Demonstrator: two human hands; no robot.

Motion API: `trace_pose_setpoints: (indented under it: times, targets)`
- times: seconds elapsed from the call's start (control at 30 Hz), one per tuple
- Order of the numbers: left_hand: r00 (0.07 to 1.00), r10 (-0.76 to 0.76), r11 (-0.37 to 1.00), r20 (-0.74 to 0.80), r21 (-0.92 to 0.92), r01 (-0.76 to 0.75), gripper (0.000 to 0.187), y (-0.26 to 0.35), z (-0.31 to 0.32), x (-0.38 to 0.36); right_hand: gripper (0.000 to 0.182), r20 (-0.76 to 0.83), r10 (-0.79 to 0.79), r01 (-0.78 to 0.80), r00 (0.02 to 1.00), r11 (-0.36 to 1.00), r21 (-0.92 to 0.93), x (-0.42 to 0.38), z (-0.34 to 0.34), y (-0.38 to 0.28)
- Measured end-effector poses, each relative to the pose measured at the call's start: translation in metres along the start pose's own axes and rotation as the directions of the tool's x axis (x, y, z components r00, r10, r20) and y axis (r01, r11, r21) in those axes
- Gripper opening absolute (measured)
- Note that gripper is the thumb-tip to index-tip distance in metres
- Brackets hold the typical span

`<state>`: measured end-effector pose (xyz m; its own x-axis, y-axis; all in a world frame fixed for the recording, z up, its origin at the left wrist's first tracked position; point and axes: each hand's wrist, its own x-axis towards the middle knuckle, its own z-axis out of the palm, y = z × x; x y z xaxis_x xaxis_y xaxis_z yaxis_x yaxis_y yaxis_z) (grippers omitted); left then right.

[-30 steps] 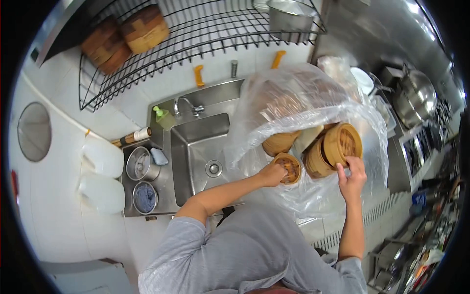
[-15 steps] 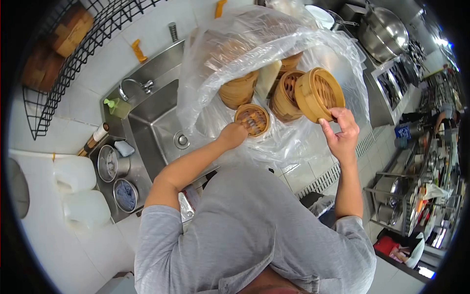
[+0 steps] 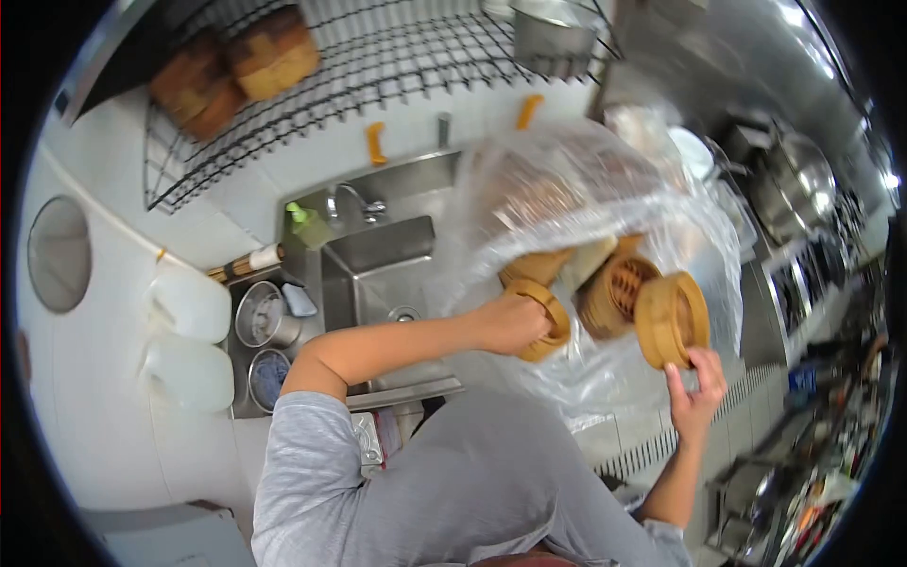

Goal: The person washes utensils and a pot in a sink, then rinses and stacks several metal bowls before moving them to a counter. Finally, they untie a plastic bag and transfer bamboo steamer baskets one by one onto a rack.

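My right hand [image 3: 695, 386] grips the lower edge of a round bamboo steamer [image 3: 654, 321], which is held up and tipped on its side. A smaller bamboo steamer [image 3: 556, 344] is in my left hand [image 3: 515, 324], whose fingers reach over its rim and are partly hidden. Both are in front of a large clear plastic bag [image 3: 605, 203] with its mouth open towards me. Inside the bag stands a stack of bamboo steamers [image 3: 607, 307] with a slatted top, and more steamers [image 3: 535, 267] sit behind my left hand.
Left of the bag is a steel sink [image 3: 378, 250] with a tap [image 3: 351, 200]. Metal bowls [image 3: 265, 317] and white plastic jugs [image 3: 192, 302] stand further left. A black wire rack [image 3: 378, 71] hangs above. A large steel pot [image 3: 798, 184] stands at the back right.
The view has swung left, so the scene sits further right. My left hand has lifted the small steamer and tilted it. The right hand still holds its steamer, turned more edge-on.
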<state>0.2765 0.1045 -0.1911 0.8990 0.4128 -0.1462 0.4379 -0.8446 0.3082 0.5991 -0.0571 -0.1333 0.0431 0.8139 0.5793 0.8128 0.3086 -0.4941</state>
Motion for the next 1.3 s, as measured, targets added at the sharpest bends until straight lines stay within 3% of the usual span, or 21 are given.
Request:
trace_pose_setpoints:
  times: [0.07,0.13,0.2,0.3,0.4,0.47,0.53,0.6,0.7,0.8,0.83,0.93,1.03,1.1,1.13,1.17,1.2,1.23,1.3]
  targets:
    - [0.995,0.069,0.988,-0.069,-0.136,-0.078,0.024,0.019,-0.058,-0.033,0.026,-0.01,-0.021,0.021,1.0,1.0,0.004,0.006,-0.008,-0.003]
    - [0.918,0.192,0.937,-0.348,-0.212,-0.276,0.023,0.033,-0.109,-0.075,0.027,-0.053,-0.098,0.097,0.994,0.995,-0.024,0.019,-0.013,-0.012]
    - [0.856,0.253,0.939,-0.452,-0.099,-0.329,0.036,0.048,-0.177,-0.124,0.027,-0.079,-0.158,0.156,0.984,0.987,-0.037,0.033,-0.017,-0.021]
    - [0.72,0.227,0.968,-0.656,0.232,-0.095,0.036,0.055,-0.248,-0.187,0.026,-0.091,-0.216,0.216,0.972,0.976,-0.012,0.054,-0.017,-0.037]
    - [0.665,0.221,0.848,-0.713,0.478,0.231,0.033,0.022,-0.311,-0.224,0.027,-0.094,-0.27,0.274,0.958,0.961,0.03,0.081,-0.014,-0.06]
    - [0.608,-0.039,0.827,-0.793,0.316,0.466,0.032,-0.014,-0.339,-0.245,0.028,-0.094,-0.336,0.339,0.937,0.94,0.029,0.101,-0.007,-0.078]
    - [0.544,-0.186,0.798,-0.818,0.198,0.57,0.043,-0.043,-0.367,-0.258,0.028,-0.09,-0.385,0.389,0.918,0.92,0.032,0.12,0.001,-0.097]
    - [0.448,-0.116,0.723,-0.886,0.234,0.65,0.024,-0.077,-0.381,-0.265,0.028,-0.091,-0.414,0.419,0.906,0.906,0.051,0.136,0.012,-0.117]
    - [0.37,-0.208,0.576,-0.905,0.192,0.794,0.026,-0.152,-0.409,-0.283,0.027,-0.098,-0.481,0.489,0.871,0.87,0.071,0.159,0.031,-0.143]
    - [0.368,-0.289,0.582,-0.884,0.143,0.8,0.031,-0.235,-0.419,-0.295,0.028,-0.085,-0.549,0.555,0.831,0.826,0.099,0.174,0.047,-0.163]
    - [0.381,-0.398,0.57,-0.835,0.101,0.815,0.038,-0.231,-0.423,-0.293,0.028,-0.086,-0.562,0.568,0.823,0.816,0.108,0.177,0.052,-0.169]
    - [0.379,-0.337,0.614,-0.862,0.104,0.782,0.028,-0.202,-0.421,-0.287,0.029,-0.072,-0.583,0.587,0.81,0.802,0.113,0.183,0.062,-0.18]
    - [0.354,-0.362,0.623,-0.863,0.059,0.78,0.031,-0.182,-0.415,-0.291,0.03,-0.069,-0.585,0.589,0.808,0.8,0.114,0.183,0.07,-0.187]
    - [0.351,-0.227,0.558,-0.908,0.174,0.812,0.039,-0.142,-0.402,-0.286,0.031,-0.072,-0.62,0.624,0.781,0.771,0.127,0.183,0.075,-0.193]
    - [0.421,0.008,0.617,-0.907,0.336,0.712,0.045,-0.115,-0.384,-0.285,0.031,-0.057,-0.613,0.615,0.788,0.78,0.116,0.177,0.075,-0.193]
    - [0.531,0.087,0.653,-0.843,0.451,0.608,0.045,-0.114,-0.365,-0.284,0.032,-0.049,-0.639,0.639,0.767,0.756,0.144,0.17,0.078,-0.193]
    - [0.605,0.076,0.889,-0.793,0.329,0.32,0.054,-0.057,-0.329,-0.262,0.032,-0.04,-0.65,0.647,0.759,0.745,0.163,0.164,0.085,-0.193]
    - [0.758,0.186,0.774,-0.626,0.568,0.279,0.055,-0.006,-0.302,-0.252,0.034,-0.035,-0.672,0.663,0.74,0.718,0.211,0.155,0.093,-0.192]
    - [0.836,0.066,0.925,-0.545,0.347,0.153,0.061,0.049,-0.232,-0.229,0.033,-0.145,-0.688,0.692,0.712,0.649,0.317,0.14,0.123,-0.192]
